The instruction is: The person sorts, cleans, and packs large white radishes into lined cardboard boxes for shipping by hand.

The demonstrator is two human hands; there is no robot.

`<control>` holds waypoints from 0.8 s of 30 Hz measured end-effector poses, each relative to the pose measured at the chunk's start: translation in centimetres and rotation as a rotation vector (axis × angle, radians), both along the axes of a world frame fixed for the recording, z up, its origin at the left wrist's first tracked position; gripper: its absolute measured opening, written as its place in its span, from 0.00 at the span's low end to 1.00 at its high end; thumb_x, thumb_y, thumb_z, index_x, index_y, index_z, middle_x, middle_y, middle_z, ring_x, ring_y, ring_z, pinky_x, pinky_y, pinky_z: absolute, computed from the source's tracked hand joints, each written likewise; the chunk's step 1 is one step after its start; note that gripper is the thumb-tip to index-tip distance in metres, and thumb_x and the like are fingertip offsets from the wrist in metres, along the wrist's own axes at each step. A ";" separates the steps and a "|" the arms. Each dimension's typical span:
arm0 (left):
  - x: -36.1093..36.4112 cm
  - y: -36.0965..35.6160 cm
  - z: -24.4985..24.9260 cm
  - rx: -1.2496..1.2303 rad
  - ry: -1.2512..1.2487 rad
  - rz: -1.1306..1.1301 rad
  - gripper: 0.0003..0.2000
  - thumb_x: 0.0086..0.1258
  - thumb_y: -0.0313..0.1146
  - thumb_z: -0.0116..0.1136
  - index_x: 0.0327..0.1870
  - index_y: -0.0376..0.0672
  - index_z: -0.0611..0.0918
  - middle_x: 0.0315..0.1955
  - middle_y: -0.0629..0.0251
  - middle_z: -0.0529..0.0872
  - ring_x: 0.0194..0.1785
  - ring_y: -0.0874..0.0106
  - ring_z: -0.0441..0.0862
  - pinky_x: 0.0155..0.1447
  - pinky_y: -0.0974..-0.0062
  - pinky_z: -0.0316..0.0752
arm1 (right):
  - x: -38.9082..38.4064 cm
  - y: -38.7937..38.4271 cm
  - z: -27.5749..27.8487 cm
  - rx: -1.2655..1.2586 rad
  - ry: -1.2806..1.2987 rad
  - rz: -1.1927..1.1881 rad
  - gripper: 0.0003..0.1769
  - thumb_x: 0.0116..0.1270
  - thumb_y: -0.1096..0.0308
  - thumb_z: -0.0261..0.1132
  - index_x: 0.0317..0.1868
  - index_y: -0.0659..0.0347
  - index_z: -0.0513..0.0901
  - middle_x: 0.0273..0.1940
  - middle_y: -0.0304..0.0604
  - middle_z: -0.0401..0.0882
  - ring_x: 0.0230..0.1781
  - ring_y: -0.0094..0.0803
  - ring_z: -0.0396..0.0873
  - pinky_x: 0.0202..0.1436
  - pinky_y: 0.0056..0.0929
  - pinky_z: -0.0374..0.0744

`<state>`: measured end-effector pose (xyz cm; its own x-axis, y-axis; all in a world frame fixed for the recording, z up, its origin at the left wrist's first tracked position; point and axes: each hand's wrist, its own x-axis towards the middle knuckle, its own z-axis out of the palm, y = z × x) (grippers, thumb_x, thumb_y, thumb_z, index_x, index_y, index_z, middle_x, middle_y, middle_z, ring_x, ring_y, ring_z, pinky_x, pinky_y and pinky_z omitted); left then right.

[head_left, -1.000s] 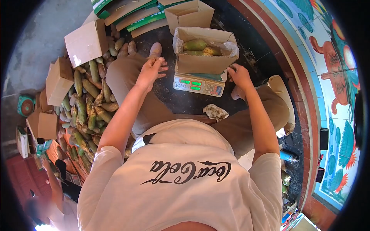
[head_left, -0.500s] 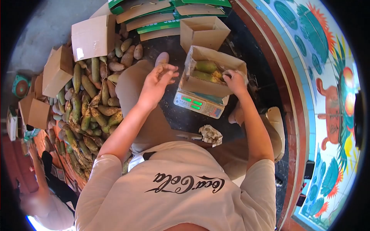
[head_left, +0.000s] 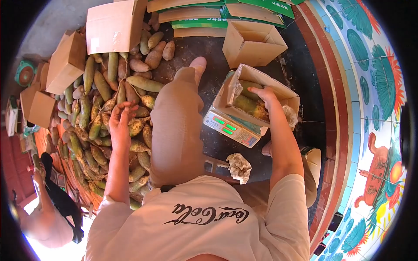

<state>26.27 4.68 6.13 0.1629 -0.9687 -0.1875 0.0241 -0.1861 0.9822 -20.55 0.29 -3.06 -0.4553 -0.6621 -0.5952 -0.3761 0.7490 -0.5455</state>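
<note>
My left hand point(head_left: 121, 118) hovers over a pile of long green radishes point(head_left: 102, 85), some brown or muddy, at the left. Its fingers are loosely curled and apart, with nothing in them. At the right, my right hand point(head_left: 266, 95) reaches into a brown carton point(head_left: 261, 80) lined with clear plastic. Its fingers are closed around a green radish point(head_left: 247, 89), partly hidden from view; another radish point(head_left: 245, 103) lies in the carton in front of it. The carton sits tilted on a digital scale point(head_left: 230, 130) with lit green displays.
An open carton point(head_left: 252, 41) stands behind the scale, and flattened green boxes point(head_left: 198, 21) lie at the back. More cartons point(head_left: 114, 28) rest on the pile. Crumpled paper point(head_left: 239, 168) lies near my legs. Another person point(head_left: 45, 217) is at lower left. A painted wall point(head_left: 370, 108) runs along the right.
My left hand has moved left from beside the carton to above the radish pile. My right hand has reached deeper into the carton. The view has shifted, and my left knee stands more upright.
</note>
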 end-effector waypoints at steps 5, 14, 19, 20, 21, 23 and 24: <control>-0.8 -0.3 -2.8 0.110 0.010 -0.037 0.08 0.72 0.31 0.48 0.45 0.38 0.76 0.47 0.62 0.81 0.46 0.74 0.79 0.49 0.79 0.71 | 1.1 0.4 0.2 -0.096 0.003 -0.004 0.40 0.40 0.57 0.76 0.49 0.78 0.74 0.47 0.61 0.77 0.46 0.42 0.78 0.45 0.36 0.76; -0.4 -0.2 -3.1 0.134 0.005 -0.012 0.08 0.71 0.29 0.48 0.45 0.37 0.76 0.43 0.63 0.81 0.44 0.75 0.79 0.45 0.80 0.72 | 2.0 6.0 9.7 -0.361 0.185 0.015 0.36 0.41 0.59 0.75 0.48 0.74 0.74 0.43 0.55 0.79 0.44 0.38 0.78 0.50 0.31 0.74; 0.4 0.3 -3.9 0.139 -0.005 -0.013 0.08 0.71 0.28 0.48 0.46 0.37 0.76 0.41 0.64 0.80 0.43 0.76 0.79 0.44 0.80 0.73 | -0.7 14.2 14.9 -0.530 -0.190 -0.115 0.33 0.49 0.61 0.70 0.54 0.69 0.72 0.45 0.45 0.77 0.47 0.33 0.75 0.51 0.28 0.73; 0.5 0.5 -3.9 0.139 -0.009 -0.007 0.08 0.71 0.28 0.48 0.46 0.37 0.76 0.41 0.65 0.80 0.43 0.76 0.79 0.44 0.79 0.73 | -0.7 16.1 15.9 -0.584 -0.281 -0.167 0.32 0.50 0.61 0.69 0.54 0.68 0.72 0.44 0.43 0.77 0.46 0.32 0.75 0.50 0.28 0.73; 0.7 0.6 -4.1 0.123 -0.016 -0.012 0.08 0.71 0.28 0.48 0.46 0.37 0.76 0.41 0.65 0.80 0.43 0.76 0.79 0.44 0.79 0.73 | -0.5 17.9 16.8 -0.591 -0.337 -0.214 0.32 0.50 0.60 0.69 0.54 0.67 0.72 0.45 0.43 0.77 0.46 0.32 0.75 0.51 0.28 0.73; 0.9 1.1 -3.8 0.121 -0.031 -0.002 0.08 0.71 0.28 0.48 0.46 0.37 0.76 0.41 0.65 0.81 0.43 0.76 0.80 0.44 0.79 0.73 | -0.1 20.8 18.2 -0.611 -0.444 -0.305 0.31 0.51 0.59 0.68 0.54 0.66 0.72 0.45 0.42 0.77 0.47 0.31 0.75 0.51 0.27 0.72; 0.8 1.2 -3.7 0.116 -0.037 0.002 0.08 0.71 0.28 0.48 0.46 0.38 0.76 0.41 0.65 0.81 0.43 0.75 0.80 0.44 0.79 0.73 | 0.0 22.0 18.0 -0.604 -0.472 -0.344 0.31 0.51 0.60 0.68 0.54 0.67 0.72 0.45 0.44 0.76 0.47 0.32 0.75 0.52 0.28 0.72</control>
